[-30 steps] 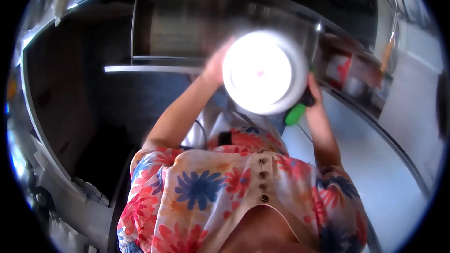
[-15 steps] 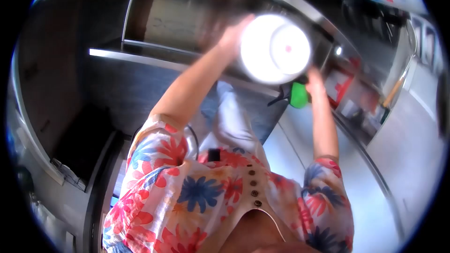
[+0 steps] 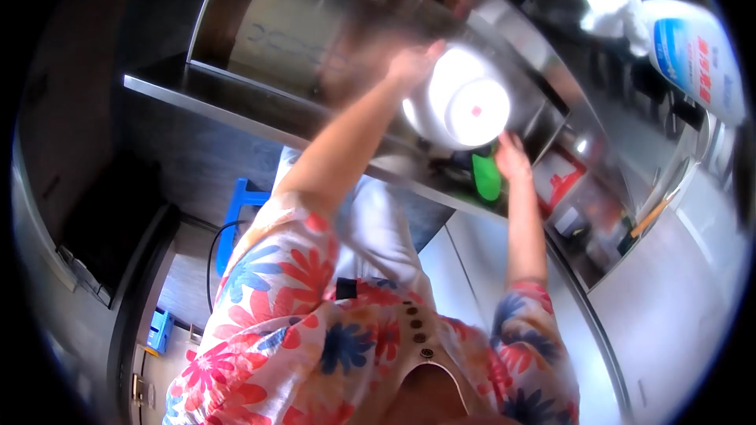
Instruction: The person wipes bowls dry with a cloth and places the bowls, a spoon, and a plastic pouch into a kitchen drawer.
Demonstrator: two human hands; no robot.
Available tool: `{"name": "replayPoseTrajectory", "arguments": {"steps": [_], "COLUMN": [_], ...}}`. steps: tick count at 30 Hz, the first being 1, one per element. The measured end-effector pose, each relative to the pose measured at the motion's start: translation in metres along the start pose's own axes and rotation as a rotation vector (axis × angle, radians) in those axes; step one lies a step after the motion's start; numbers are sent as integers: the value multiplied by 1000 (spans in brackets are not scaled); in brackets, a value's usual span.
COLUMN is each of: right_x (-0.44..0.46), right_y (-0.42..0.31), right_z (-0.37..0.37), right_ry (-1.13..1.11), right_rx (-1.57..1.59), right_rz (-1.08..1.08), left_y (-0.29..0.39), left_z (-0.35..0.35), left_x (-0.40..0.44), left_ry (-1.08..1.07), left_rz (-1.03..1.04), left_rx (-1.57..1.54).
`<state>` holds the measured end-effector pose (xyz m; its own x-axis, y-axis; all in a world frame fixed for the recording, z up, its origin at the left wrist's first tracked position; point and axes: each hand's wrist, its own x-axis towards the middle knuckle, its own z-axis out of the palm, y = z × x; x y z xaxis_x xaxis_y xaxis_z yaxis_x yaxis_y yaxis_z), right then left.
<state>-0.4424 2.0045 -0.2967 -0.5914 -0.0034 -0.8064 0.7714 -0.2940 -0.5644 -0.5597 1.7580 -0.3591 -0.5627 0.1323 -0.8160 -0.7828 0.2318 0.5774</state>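
pink mark (image 3: 476, 111) on white vessel (image 3: 446, 83); red chinese characters (image 3: 703, 71) on white bottle (image 3: 725, 93).

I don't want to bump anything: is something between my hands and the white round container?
Nothing visible: the left hand and right hand are both at the edge of the white round container. The green item is beside the right hand.
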Motion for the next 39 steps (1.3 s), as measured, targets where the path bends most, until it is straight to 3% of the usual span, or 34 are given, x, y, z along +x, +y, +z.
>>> {"name": "replayPoseTrajectory", "arguments": {"steps": [3,13,26,29,33,39], "right_x": [11,38,39,41,41,29], "right_y": [6,6,6,9,12,5], "right_z": [-7,-25,-20,-23,-19,0], "right_ry": [21,41,39,38,90,206], "right_rx": [31,61,7,12,-4,-93], "right_rz": [-35,-88,-70,-80,-110,-92], "left_y": [-7,-30,1,2,11,10], "left_z": [12,40,35,40,36,34], "left_x": [14,45,17,16,8,5], "left_ry": [37,91,276,395,383,377], "left_rz": [102,131,150,132,23,29], "left_rx": [3,-227,235,264,294,231]}}
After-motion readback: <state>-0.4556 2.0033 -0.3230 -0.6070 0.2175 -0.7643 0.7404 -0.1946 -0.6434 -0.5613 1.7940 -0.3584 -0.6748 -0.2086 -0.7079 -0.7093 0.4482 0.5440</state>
